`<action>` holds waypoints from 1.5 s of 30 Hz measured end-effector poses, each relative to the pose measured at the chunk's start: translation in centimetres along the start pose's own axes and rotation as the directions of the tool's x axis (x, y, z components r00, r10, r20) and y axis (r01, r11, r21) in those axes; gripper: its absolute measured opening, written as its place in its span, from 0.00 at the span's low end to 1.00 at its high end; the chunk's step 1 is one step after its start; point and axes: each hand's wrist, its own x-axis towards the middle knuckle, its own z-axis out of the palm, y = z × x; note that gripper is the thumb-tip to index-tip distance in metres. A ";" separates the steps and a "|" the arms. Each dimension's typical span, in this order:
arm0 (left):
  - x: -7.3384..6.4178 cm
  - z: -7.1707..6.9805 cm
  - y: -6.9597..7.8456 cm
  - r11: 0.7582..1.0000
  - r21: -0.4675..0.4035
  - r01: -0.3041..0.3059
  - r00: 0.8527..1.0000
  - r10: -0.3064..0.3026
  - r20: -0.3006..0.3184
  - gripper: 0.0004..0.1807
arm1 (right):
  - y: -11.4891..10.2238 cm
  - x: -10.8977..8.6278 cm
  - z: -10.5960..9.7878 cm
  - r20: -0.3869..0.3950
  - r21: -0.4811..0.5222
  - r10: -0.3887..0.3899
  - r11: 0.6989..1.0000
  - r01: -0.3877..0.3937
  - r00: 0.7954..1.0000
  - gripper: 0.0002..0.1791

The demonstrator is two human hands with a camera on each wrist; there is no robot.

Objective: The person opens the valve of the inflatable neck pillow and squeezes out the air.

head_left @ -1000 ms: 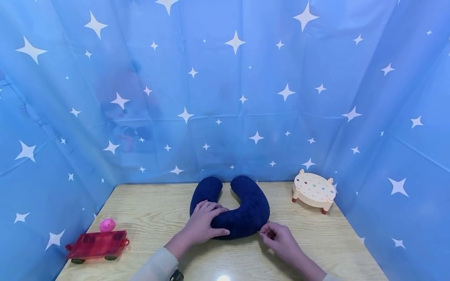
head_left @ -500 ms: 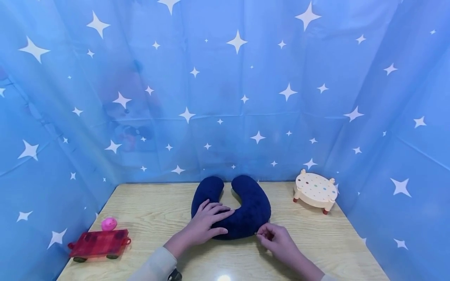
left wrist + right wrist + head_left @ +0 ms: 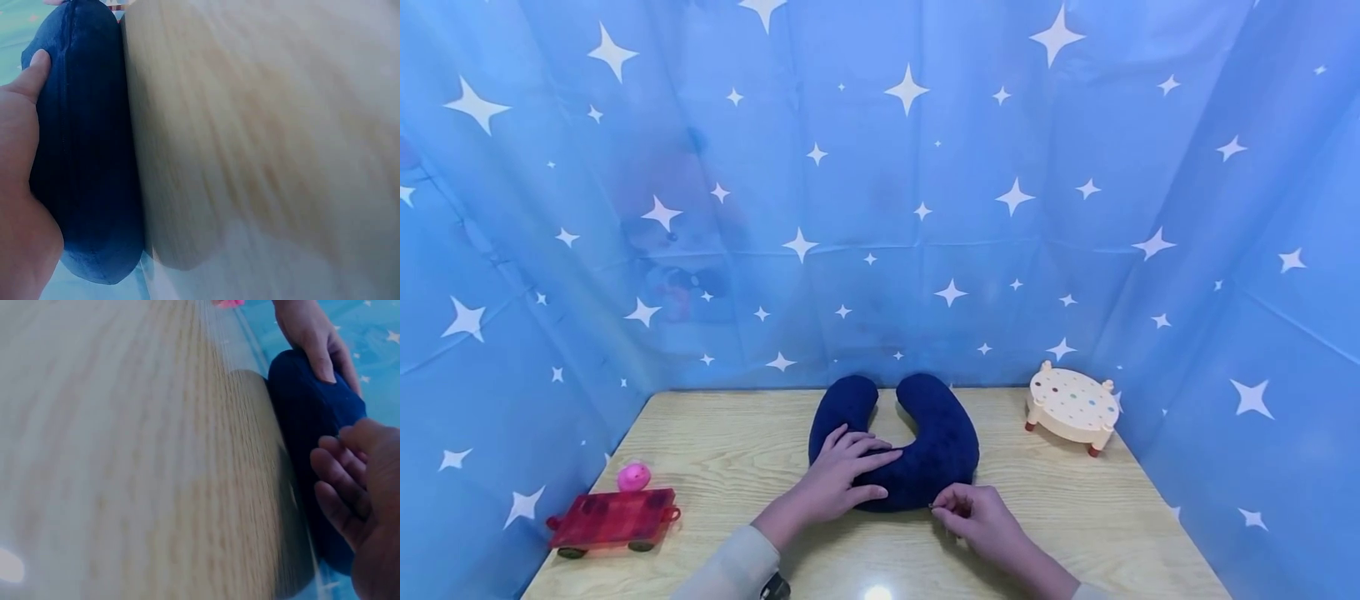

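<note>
A dark navy U-shaped neck pillow [image 3: 943, 433] lies on the table with its opening facing away. My left hand [image 3: 842, 473] rests on its left curve, fingers spread and fairly straight; in the left wrist view the thumb [image 3: 39, 65] presses beside a long zipper seam [image 3: 65, 106]. At the pillow's near edge my right hand [image 3: 981, 518] pinches a tiny zipper pull [image 3: 932, 505] between thumb and forefinger. The right wrist view shows the other fingers [image 3: 337, 469] loosely curled against the pillow's side. Most of the pull is hidden by the fingertips.
A red see-through toy cart [image 3: 613, 521] with dark wheels stands at the table's left, a pink ball-like toy [image 3: 633, 477] behind it. A cream dotted toy stool [image 3: 1073, 404] is at the back right. Blue starry curtains [image 3: 865, 208] surround the wood-grain table [image 3: 722, 433].
My right hand has slid leftward along the pillow's near edge, still pinching the zipper pull. The left hand's fingers have stretched slightly further over the pillow, and it stays in place.
</note>
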 end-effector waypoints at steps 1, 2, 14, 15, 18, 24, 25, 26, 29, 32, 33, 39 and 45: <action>0.0 0.0 0.0 1.000 0.000 -0.003 1.000 0.003 -0.007 0.33 | 0.0 0.0 0.0 0.004 0.004 0.001 1.000 -0.001 1.000 0.06; 0.0 0.1 0.0 1.000 0.002 -0.006 1.000 0.006 -0.015 0.33 | 0.1 0.0 0.0 0.009 0.007 0.001 1.000 -0.001 1.000 0.05; 0.0 0.2 0.0 1.000 0.002 0.002 1.000 -0.002 -0.011 0.33 | 0.0 0.0 0.1 0.070 0.058 0.043 0.997 -0.047 0.997 0.03; 0.0 0.2 0.0 1.000 0.000 0.006 1.000 -0.006 -0.007 0.33 | -0.1 0.0 0.2 0.072 0.064 0.043 0.997 -0.048 0.996 0.03; 0.0 0.1 0.1 1.000 -0.005 0.017 1.000 -0.017 0.000 0.33 | -0.4 0.0 0.4 0.079 0.086 0.041 0.995 -0.048 0.996 0.03; 0.1 -0.1 0.3 1.000 -0.008 0.022 1.000 -0.022 0.001 0.33 | -0.7 0.3 0.6 0.090 0.118 0.046 0.991 -0.057 0.995 0.02; 0.0 -0.1 0.3 1.000 -0.007 0.022 1.000 -0.022 0.000 0.33 | -0.6 0.3 0.6 0.095 0.118 0.051 0.991 -0.063 0.994 0.02; 0.0 -0.1 0.3 1.000 -0.006 0.019 1.000 -0.019 -0.003 0.33 | -0.5 0.4 0.6 0.101 0.120 0.060 0.990 -0.072 0.993 0.02; 0.0 0.0 0.4 1.000 -0.004 0.014 1.000 -0.014 -0.009 0.33 | -0.4 0.4 0.8 0.117 0.130 0.093 0.986 -0.108 0.989 0.03; 0.0 0.0 0.4 1.000 -0.004 0.000 1.000 0.000 -0.020 0.33 | -0.3 0.4 0.9 0.132 0.138 0.126 0.980 -0.145 0.983 0.03; 0.0 0.0 0.4 1.000 -0.003 -0.002 1.000 0.002 -0.023 0.33 | -0.3 0.4 0.9 0.135 0.138 0.132 0.979 -0.151 0.982 0.03; 0.1 -0.2 0.5 1.000 -0.004 0.000 1.000 0.000 -0.023 0.32 | -0.3 0.4 1.0 0.134 0.140 0.124 0.980 -0.143 0.983 0.04; 0.1 -0.2 0.5 1.000 0.000 0.001 1.000 -0.001 -0.020 0.33 | -0.5 0.5 1.7 0.128 0.161 0.100 0.980 -0.120 0.987 0.02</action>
